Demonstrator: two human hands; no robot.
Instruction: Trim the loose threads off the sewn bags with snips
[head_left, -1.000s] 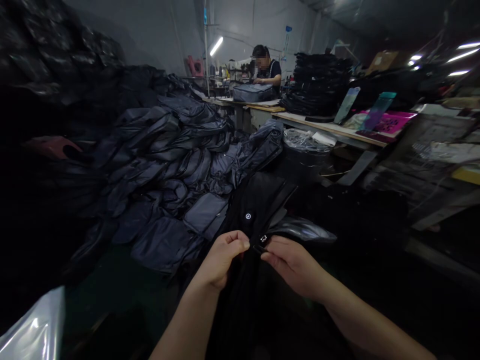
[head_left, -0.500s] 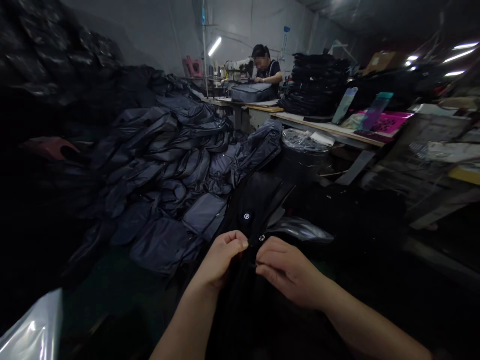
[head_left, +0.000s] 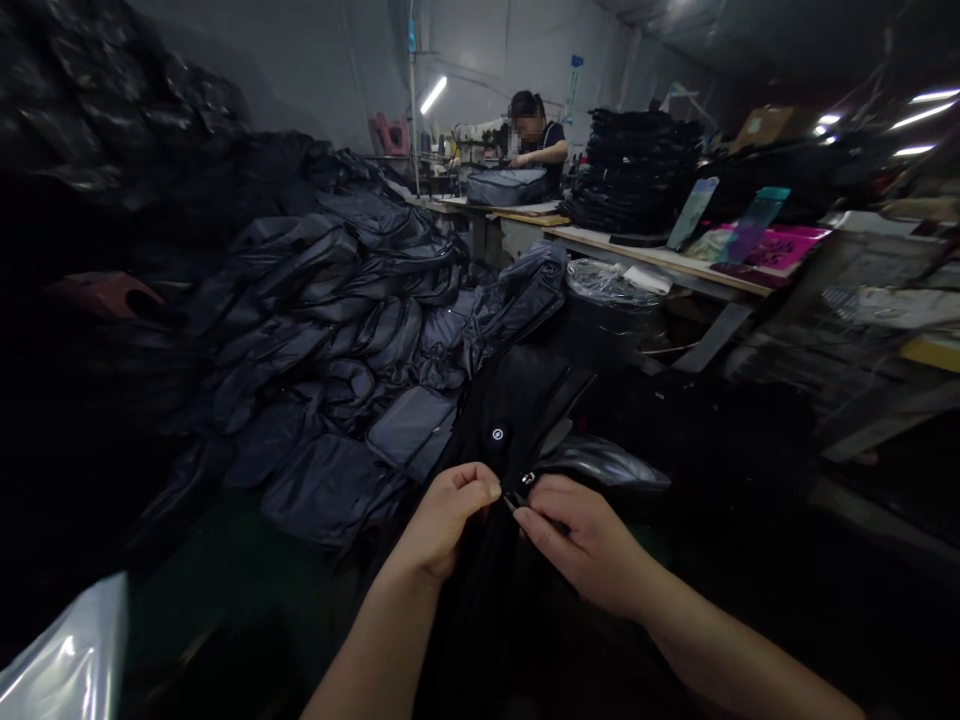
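A black bag point(head_left: 517, 395) with a small round white emblem lies in front of me, its lower part lost in shadow. My left hand point(head_left: 461, 505) is closed, thumb and forefinger pinching the bag's edge or a thread there; too dark to tell which. Just to its right, my right hand point(head_left: 574, 535) wraps around small dark thread snips point(head_left: 513, 500), whose pointed tips reach toward the left fingertips. A shiny metal zipper pull point(head_left: 528, 479) shows above the right fingers. Beside the bag lies a grey plastic-like piece point(head_left: 611, 462).
A large heap of dark grey bags point(head_left: 330, 300) spreads to the left. Behind, a person point(head_left: 536, 140) works at a sewing table. Stacked black pieces point(head_left: 634, 170), bottles and a pink basket point(head_left: 787, 246) stand on the table point(head_left: 660, 256). Clear plastic point(head_left: 71, 655) is at lower left.
My right hand has turned, and the snips' tips now show between its thumb and fingers, close to the left fingertips. The left hand keeps its pinch.
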